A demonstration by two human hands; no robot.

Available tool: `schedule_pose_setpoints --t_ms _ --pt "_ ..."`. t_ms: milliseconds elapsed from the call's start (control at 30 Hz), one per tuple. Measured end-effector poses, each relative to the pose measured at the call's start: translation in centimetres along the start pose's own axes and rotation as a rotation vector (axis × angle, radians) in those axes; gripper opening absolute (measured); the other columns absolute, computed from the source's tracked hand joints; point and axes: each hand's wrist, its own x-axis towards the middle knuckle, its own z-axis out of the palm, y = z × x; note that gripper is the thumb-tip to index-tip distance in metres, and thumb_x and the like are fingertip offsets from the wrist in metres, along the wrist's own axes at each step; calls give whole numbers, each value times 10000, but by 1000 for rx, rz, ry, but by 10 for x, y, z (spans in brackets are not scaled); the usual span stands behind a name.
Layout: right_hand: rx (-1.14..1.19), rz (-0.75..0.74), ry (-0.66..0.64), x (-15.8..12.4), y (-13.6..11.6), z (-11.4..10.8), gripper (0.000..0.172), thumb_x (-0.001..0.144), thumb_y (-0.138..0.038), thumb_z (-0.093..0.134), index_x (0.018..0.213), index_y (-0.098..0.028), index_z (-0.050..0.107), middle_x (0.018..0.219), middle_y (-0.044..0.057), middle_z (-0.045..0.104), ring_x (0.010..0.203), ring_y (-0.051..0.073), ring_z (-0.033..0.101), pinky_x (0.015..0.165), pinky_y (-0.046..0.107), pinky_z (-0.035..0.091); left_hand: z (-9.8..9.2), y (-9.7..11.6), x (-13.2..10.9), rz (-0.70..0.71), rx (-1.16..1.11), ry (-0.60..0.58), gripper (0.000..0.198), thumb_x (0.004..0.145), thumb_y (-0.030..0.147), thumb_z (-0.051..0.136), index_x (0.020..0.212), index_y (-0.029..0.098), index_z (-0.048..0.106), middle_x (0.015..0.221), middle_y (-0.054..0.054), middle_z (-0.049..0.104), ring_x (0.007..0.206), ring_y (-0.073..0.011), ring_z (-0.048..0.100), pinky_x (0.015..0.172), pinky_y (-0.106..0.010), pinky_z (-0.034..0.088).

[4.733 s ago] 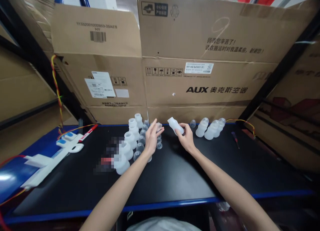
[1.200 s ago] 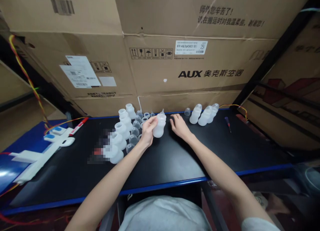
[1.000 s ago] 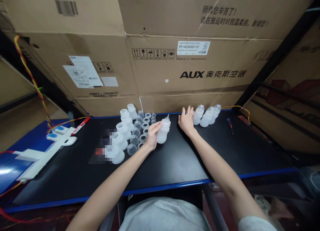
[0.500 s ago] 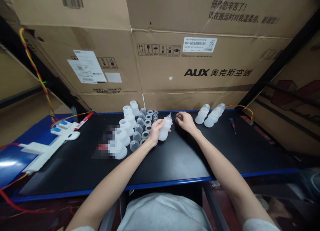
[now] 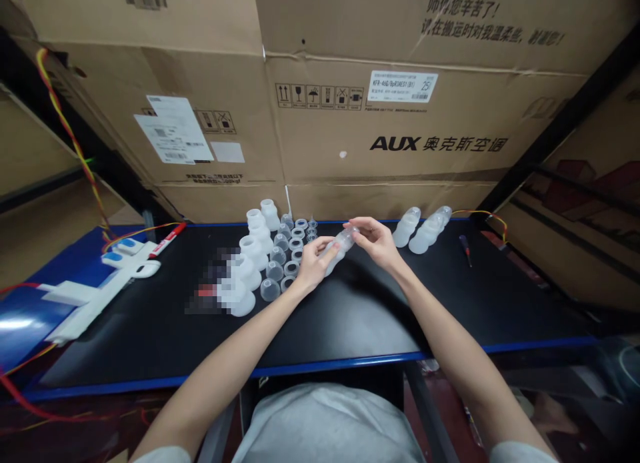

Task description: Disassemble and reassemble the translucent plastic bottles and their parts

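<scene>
My left hand (image 5: 311,268) is wrapped round the body of a small translucent white bottle (image 5: 336,250), tilted with its top toward the right. My right hand (image 5: 376,239) pinches a clear cap on the bottle's top end. Just left of my left hand lie several clear caps and rings (image 5: 287,249) in rows. Beyond them stands a row of open white bottles (image 5: 255,241).
Three capped bottles (image 5: 423,227) lie at the back right of the black table (image 5: 350,316), with a small screwdriver (image 5: 466,249) further right. A white plastic device (image 5: 95,289) and red marker (image 5: 167,238) are at the left. Cardboard boxes (image 5: 400,129) wall the back.
My right hand fetched a clear cap from near the capped bottles and brought it to the bottle's top. My left hand tilted the bottle toward it.
</scene>
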Motion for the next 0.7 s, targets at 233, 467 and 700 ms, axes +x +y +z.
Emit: schedule_pose_setpoints --t_ms 233,467,700 --pt "14 6 -113 -3 0 -3 398 905 -566 833 1134 -241 811 1231 97 808 1165 274 742 1046 439 584 -3 6 1 -257 -209 -129 512 655 579 967 884 143 827 762 -79 780 628 -218 698 605 -319 518" --pt "1 3 -105 -3 -15 -8 373 916 -542 839 1143 -246 822 1187 98 825 1095 276 766 965 440 626 12 8 -13 -336 -396 -182 541 742 602 949 981 133 824 882 -110 805 751 -244 759 730 -359 606" --pt "-241 -126 -28 0 -7 -14 391 942 -584 804 1167 -265 832 1181 82 815 1029 261 776 920 412 638 17 -6 -12 -129 -130 -70 610 878 655 822 1230 157 819 1272 -146 815 1205 -329 756 1086 -441 576"
